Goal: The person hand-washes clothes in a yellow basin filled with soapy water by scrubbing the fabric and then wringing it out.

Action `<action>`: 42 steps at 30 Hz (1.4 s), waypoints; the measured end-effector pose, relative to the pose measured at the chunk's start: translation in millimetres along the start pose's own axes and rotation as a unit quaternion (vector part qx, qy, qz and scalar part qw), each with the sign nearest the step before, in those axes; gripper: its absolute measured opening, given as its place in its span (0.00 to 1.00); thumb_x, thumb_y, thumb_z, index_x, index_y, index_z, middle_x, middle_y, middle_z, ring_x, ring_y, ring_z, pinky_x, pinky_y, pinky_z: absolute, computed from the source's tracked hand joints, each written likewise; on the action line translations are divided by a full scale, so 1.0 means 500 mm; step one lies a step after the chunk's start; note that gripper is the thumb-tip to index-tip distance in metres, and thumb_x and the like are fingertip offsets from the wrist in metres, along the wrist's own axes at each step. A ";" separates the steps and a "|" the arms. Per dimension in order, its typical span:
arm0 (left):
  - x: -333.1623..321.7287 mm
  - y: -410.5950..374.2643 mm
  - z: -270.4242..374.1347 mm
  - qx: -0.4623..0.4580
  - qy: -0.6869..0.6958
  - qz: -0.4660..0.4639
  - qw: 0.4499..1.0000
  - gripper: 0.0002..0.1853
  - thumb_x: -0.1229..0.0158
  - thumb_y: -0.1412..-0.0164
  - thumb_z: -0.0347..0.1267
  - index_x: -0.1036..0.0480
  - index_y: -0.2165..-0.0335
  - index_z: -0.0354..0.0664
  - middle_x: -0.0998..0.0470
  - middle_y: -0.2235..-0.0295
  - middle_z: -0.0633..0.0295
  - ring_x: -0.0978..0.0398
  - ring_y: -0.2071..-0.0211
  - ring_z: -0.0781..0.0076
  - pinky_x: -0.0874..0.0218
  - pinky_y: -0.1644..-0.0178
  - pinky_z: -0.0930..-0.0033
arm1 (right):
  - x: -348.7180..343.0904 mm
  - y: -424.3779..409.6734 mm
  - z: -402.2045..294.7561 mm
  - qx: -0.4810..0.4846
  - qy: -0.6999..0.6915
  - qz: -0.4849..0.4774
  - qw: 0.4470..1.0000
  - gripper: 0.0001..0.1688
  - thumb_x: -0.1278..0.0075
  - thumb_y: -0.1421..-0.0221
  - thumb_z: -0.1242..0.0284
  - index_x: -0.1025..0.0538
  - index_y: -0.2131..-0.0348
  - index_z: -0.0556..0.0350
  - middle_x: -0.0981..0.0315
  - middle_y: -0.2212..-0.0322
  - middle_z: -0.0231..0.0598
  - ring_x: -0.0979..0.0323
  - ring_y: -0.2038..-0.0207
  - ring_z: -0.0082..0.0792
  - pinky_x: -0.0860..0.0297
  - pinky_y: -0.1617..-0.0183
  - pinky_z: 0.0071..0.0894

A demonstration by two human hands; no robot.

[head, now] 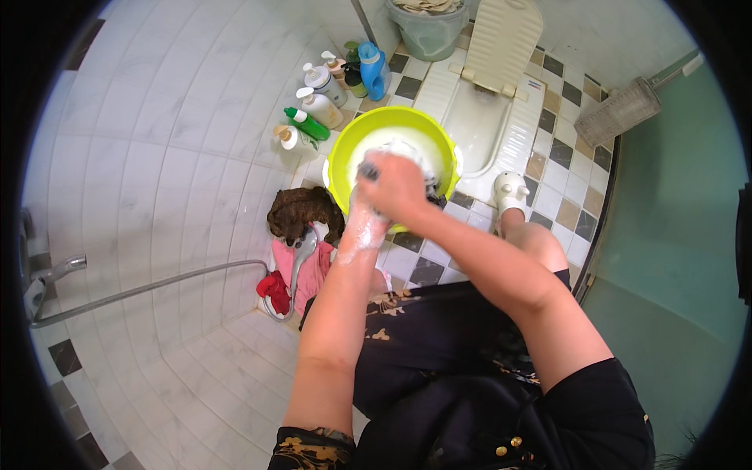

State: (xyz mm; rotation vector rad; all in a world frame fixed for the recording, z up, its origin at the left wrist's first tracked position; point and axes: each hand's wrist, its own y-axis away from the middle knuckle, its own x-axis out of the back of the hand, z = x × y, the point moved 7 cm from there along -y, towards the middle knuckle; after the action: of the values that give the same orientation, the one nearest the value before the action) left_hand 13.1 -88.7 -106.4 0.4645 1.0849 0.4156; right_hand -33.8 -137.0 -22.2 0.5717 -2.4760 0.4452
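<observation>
A lime-green plastic basin point(348, 140) of milky, foamy water point(376, 136) stands on the floor before me. Wet dark cloth point(432, 187) with suds on it lies in the basin, and a bit of it hangs at the near rim. My right hand point(395, 182) is clenched over the basin, with a dark grey bit of wet cloth showing at its fingers. Close against it, my left hand point(363, 202) is mostly hidden behind the right one. Foam coats my left wrist and lower forearm.
Pump bottles point(320, 108) and a blue detergent bottle point(374, 70) line the left wall. Brown wet cloth point(305, 212), pink cloth point(314, 267), red cloth point(274, 292) and a shower head point(304, 247) lie nearer. Right of the basin is a squat toilet point(476, 132); a bucket point(432, 38) stands behind.
</observation>
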 end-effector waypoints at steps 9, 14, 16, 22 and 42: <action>-0.005 0.000 0.010 -0.061 -0.073 0.062 0.994 0.18 0.61 0.37 0.37 0.35 0.54 0.39 0.27 0.58 0.56 0.27 0.58 0.63 0.35 0.53 0.56 | 0.036 -0.053 0.078 -0.080 -0.005 0.042 0.996 0.17 0.50 0.51 0.61 0.26 0.72 0.58 0.27 0.73 0.50 0.29 0.69 0.51 0.33 0.66 0.42; -0.018 0.014 0.046 -0.012 -0.039 0.050 0.998 0.23 0.60 0.36 0.44 0.38 0.50 0.39 0.32 0.51 0.53 0.33 0.50 0.58 0.42 0.46 0.51 | 0.041 -0.079 0.125 -0.083 -0.112 0.071 0.988 0.19 0.47 0.52 0.62 0.28 0.68 0.61 0.29 0.70 0.51 0.30 0.67 0.50 0.34 0.63 0.40; -0.031 0.029 0.034 0.055 -0.019 0.055 0.997 0.28 0.59 0.38 0.50 0.41 0.47 0.43 0.34 0.50 0.56 0.35 0.49 0.57 0.47 0.43 0.44 | 0.054 -0.078 0.070 0.001 -0.143 0.049 0.989 0.16 0.45 0.54 0.66 0.29 0.71 0.61 0.30 0.72 0.50 0.32 0.68 0.51 0.35 0.64 0.42; -0.048 0.040 0.038 0.020 0.023 -0.189 0.982 0.24 0.57 0.37 0.48 0.36 0.50 0.46 0.29 0.61 0.62 0.31 0.58 0.72 0.39 0.49 0.61 | -0.002 0.082 -0.125 0.217 -0.073 -0.066 0.971 0.05 0.47 0.64 0.70 0.28 0.82 0.49 0.32 0.80 0.34 0.29 0.72 0.39 0.34 0.69 0.42; 0.006 -0.008 0.001 -0.067 -0.047 0.079 0.994 0.17 0.59 0.36 0.39 0.34 0.57 0.39 0.26 0.63 0.57 0.26 0.63 0.66 0.33 0.58 0.59 | -0.002 -0.048 0.112 -0.082 -0.079 0.034 0.993 0.13 0.50 0.49 0.64 0.29 0.75 0.57 0.29 0.77 0.50 0.31 0.72 0.52 0.35 0.67 0.42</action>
State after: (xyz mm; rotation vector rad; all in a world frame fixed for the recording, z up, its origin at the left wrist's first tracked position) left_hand 15.1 -90.4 -110.8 0.4473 0.9267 0.5971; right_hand -46.1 -180.7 -62.8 0.4735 -2.6580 0.2264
